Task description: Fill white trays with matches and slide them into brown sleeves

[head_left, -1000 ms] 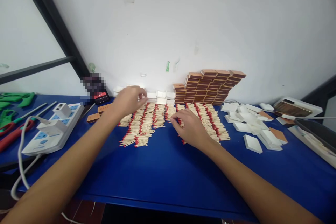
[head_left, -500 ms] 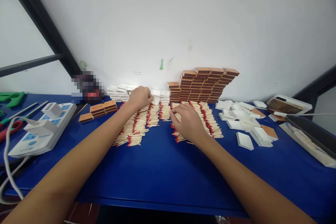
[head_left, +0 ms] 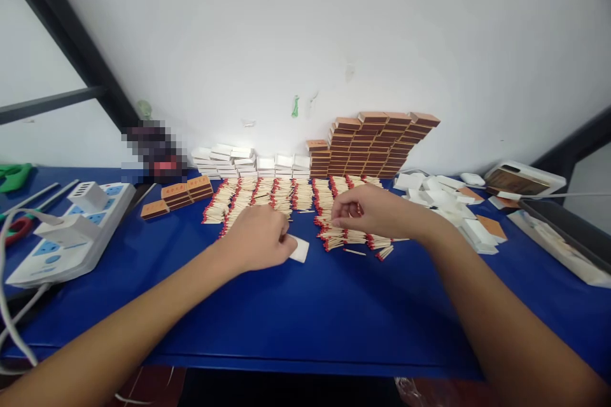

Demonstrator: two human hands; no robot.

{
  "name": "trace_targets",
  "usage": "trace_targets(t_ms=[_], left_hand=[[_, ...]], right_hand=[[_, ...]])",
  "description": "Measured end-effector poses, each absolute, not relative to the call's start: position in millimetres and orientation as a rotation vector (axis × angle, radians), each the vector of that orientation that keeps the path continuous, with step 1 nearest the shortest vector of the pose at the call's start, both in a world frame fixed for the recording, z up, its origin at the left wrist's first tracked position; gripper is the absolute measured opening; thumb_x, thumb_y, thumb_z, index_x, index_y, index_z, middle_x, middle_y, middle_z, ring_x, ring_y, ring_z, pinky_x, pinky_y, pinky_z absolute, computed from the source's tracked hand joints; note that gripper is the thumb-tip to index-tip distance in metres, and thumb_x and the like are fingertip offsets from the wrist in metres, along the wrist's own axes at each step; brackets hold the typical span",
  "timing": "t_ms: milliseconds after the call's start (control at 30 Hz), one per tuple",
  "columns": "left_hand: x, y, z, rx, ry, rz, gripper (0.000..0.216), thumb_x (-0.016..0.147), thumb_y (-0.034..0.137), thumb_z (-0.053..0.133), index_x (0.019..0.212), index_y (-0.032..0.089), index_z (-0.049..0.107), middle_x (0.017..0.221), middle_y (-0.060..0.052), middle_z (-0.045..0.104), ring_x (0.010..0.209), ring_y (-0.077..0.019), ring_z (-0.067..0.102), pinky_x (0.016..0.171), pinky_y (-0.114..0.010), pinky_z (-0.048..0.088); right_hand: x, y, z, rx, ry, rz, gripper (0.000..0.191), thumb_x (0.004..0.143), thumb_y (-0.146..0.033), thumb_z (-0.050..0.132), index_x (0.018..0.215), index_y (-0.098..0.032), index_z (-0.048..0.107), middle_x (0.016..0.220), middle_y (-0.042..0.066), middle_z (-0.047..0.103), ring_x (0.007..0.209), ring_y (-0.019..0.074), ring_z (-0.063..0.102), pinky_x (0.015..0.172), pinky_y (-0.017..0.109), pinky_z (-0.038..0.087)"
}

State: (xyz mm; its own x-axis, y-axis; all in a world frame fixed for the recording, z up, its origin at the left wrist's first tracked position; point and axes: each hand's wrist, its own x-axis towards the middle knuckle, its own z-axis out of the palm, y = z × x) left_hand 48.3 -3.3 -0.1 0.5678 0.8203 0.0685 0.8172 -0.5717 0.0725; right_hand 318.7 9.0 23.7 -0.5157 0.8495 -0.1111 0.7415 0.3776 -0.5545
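Note:
My left hand is closed, thumb and fingers pinching a small white matchbox tray just above the blue table, in front of the matches. Most of the tray's near end is hidden by my fingers. My right hand hovers over the right group of loose matches, its fingers curled together; red match heads show around the fingers, but what lies inside the grip is hidden. More matches with red heads lie in rows on the left. White trays are stacked against the wall.
Brown matchboxes form a tall stack at the wall, with several more on the left. Loose white trays are piled on the right beside a phone and a dark container. A power strip lies at left.
My left hand has come from the white stack toward me, bringing a white tray. My right hand has shifted slightly right and turned over the matches. The view has shifted slightly.

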Motion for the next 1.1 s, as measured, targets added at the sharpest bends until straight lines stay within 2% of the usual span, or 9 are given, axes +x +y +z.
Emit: trace_targets(t_ms=[100,200,333,400,467,733,867,1100], left_hand=[[48.8,-10.2,-13.6,2.764,1.372,0.095,0.03,0.085,0.031,0.058,0.058,0.021,0.052,0.06,-0.005,0.06,0.058,-0.021,0.053,0.058,-0.035,0.023],[41.8,-6.2,-16.4,2.755,1.344,0.156,0.03,0.086,0.033,0.059,0.061,0.021,0.048,0.063,-0.004,0.058,0.062,-0.0216,0.054,0.059,-0.035,0.025],[27.1,1.5,-12.8,2.73,1.076,0.378,0.018,0.086,0.037,0.067,0.086,0.02,0.062,0.087,-0.005,0.065,0.085,-0.0248,0.061,0.074,-0.038,0.044],[22.4,2.9,-11.4,2.722,0.949,0.387,0.025,0.084,0.038,0.072,0.101,0.02,0.068,0.097,-0.005,0.066,0.093,-0.026,0.061,0.084,-0.041,0.047],[20.9,2.4,-10.9,2.715,0.888,0.341,0.029,0.082,0.036,0.075,0.106,0.021,0.07,0.1,-0.005,0.065,0.096,-0.0262,0.061,0.089,-0.042,0.047],[25.3,0.2,-17.1,2.693,0.808,0.333,0.019,0.085,0.028,0.074,0.101,0.02,0.07,0.094,-0.004,0.064,0.092,-0.0242,0.059,0.085,-0.04,0.045],[27.3,0.9,-21.7,2.707,0.799,0.368,0.019,0.089,0.034,0.075,0.099,0.019,0.07,0.092,-0.004,0.063,0.092,-0.0239,0.059,0.079,-0.038,0.044],[27.8,0.2,-23.5,2.764,0.802,0.393,0.024,0.089,0.041,0.08,0.098,0.019,0.072,0.091,-0.004,0.065,0.089,-0.0237,0.061,0.08,-0.039,0.046]], right_hand=[[331.1,-7.0,27.8,-1.529,-2.477,0.95,0.012,0.09,-0.035,0.073,0.089,-0.024,0.078,0.083,0.001,0.074,0.072,0.018,0.064,0.062,0.03,0.045],[340.2,-17.0,22.0,-1.635,-2.498,0.928,0.014,0.088,-0.038,0.076,0.089,-0.024,0.077,0.083,0.002,0.073,0.074,0.0184,0.064,0.062,0.03,0.045],[341.7,-21.5,14.3,-1.79,-2.515,0.885,0.011,0.089,-0.035,0.075,0.087,-0.024,0.076,0.085,0.002,0.073,0.074,0.0186,0.063,0.061,0.031,0.042],[338.6,-22.9,12.4,-1.806,-2.526,0.915,0.013,0.092,-0.036,0.072,0.088,-0.025,0.076,0.085,0.003,0.073,0.072,0.0181,0.062,0.06,0.031,0.041],[334.8,-24.4,10.6,-1.777,-2.533,0.958,0.014,0.094,-0.037,0.07,0.091,-0.025,0.076,0.085,0.002,0.073,0.071,0.0179,0.06,0.06,0.031,0.041],[325.6,-19.1,-7.5,-1.504,-2.591,0.771,0.017,0.1,-0.035,0.066,0.088,-0.023,0.068,0.088,0.003,0.07,0.076,0.0181,0.058,0.066,0.031,0.038],[324.0,-15.6,-12.5,-1.405,-2.579,0.757,0.013,0.099,-0.033,0.067,0.092,-0.022,0.071,0.091,0.003,0.07,0.078,0.0179,0.058,0.069,0.031,0.039],[320.2,-17.8,-6.6,-1.415,-2.546,0.766,0.013,0.097,-0.032,0.068,0.095,-0.022,0.075,0.093,0.005,0.073,0.081,0.0198,0.061,0.07,0.032,0.04]])
